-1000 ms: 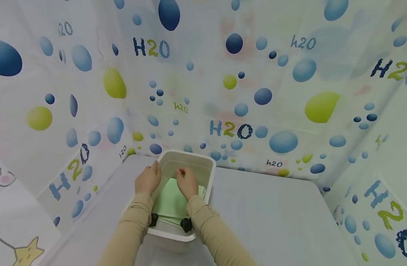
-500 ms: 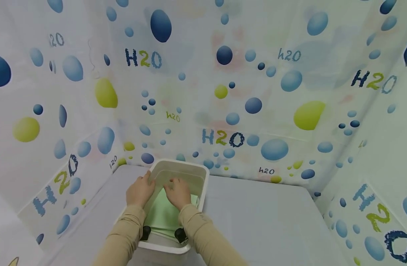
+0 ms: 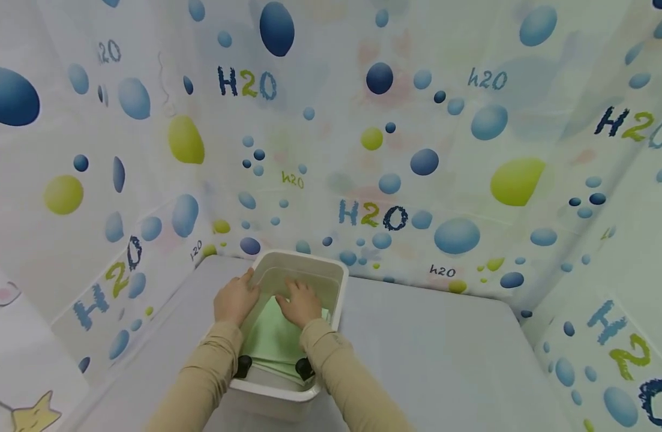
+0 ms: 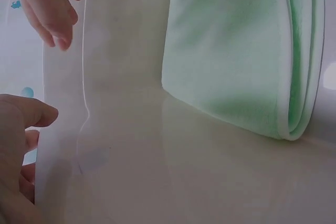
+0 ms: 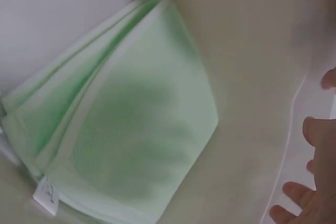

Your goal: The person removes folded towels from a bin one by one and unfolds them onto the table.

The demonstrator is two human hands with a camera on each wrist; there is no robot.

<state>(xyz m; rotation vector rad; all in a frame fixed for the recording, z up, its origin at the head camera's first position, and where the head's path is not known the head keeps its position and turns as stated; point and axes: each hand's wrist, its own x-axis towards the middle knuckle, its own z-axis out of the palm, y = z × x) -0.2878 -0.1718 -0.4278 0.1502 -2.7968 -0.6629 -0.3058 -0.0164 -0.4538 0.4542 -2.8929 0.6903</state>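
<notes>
A white plastic bin stands on the table. Folded light green towels lie in it, their layered edges and a white tag showing in the right wrist view. My left hand grips the bin's left rim; in the left wrist view its thumb overlaps the inner side of the wall while other fingers lie behind it. Over the towel's far end, inside the bin, my right hand hovers with fingers spread and nothing in it. In the left wrist view the same right hand shows at the upper left.
The table has a white covering and extends to the right of the bin. Patterned white sheets with bubbles and H2O lettering rise behind it and along both sides. Two black wrist cameras overhang the bin's near end.
The right hand's fingers, bunched together a second ago, have spread apart over the towel. The left hand stays at the left rim. The head view tilts up, then back down slightly.
</notes>
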